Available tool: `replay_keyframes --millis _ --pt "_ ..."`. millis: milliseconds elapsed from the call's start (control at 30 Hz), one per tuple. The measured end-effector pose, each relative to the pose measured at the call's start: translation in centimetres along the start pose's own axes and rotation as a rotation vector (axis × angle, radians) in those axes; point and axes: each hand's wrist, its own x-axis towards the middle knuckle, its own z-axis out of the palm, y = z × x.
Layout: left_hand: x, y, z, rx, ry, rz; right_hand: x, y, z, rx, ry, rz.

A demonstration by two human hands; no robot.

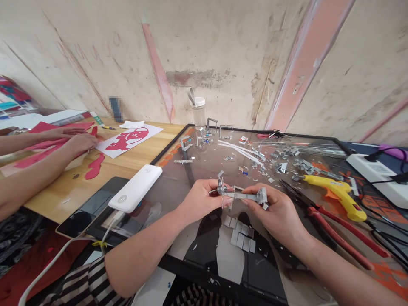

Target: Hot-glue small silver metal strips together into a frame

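Between my two hands is a small silvery metal model (244, 195) with a long flat bar and a block at its right end. My left hand (202, 199) pinches the model's left end, where thin upright pieces stick out. My right hand (276, 210) has its fingers closed on the right end, by the block. Just below the model, several flat silver squares (242, 236) lie in joined rows on the dark glassy board (191, 187). Beyond my hands are scattered silver scraps (282, 166) and white strips (240, 151).
To the right lie red-handled pliers (341, 229), a yellow glue gun (339, 193) and a white power strip (379, 174). A white power bank (135, 189) rests at left. Another person's hands (79, 142) touch red paper. A lidded jar (199, 111) stands by the wall.
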Motion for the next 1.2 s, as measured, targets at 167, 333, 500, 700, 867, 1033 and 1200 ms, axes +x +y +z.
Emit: replay_keyframes --millis 167,333,500,700,867,1033,1200 --pt "0.1 0.2 -0.1 -0.093 -0.056 -0.032 -0.2 -0.1 -0.1 0.092 -0.025 0.098" --pt "0.1 -0.2 -0.1 -0.224 -0.07 -0.033 -0.2 -0.7 -0.3 0.192 -0.004 0.176" --pt "0.2 -0.6 -0.1 -0.318 -0.092 -0.054 0.0 -1.4 -0.3 0.316 -0.021 0.216" --pt "-0.1 -0.2 0.3 -0.234 -0.07 0.037 0.0 -1.0 -0.4 0.208 -0.015 0.145" --pt "-0.7 0.3 0.4 0.062 -0.006 0.094 -0.3 -0.7 -0.2 0.075 -0.02 0.025" --pt "-0.9 0.1 0.0 0.134 -0.092 0.115 -0.4 -0.7 -0.3 0.038 -0.043 -0.124" --pt "-0.7 -0.6 0.1 -0.049 -0.171 0.025 -0.4 -0.5 -0.4 0.039 -0.075 -0.154"
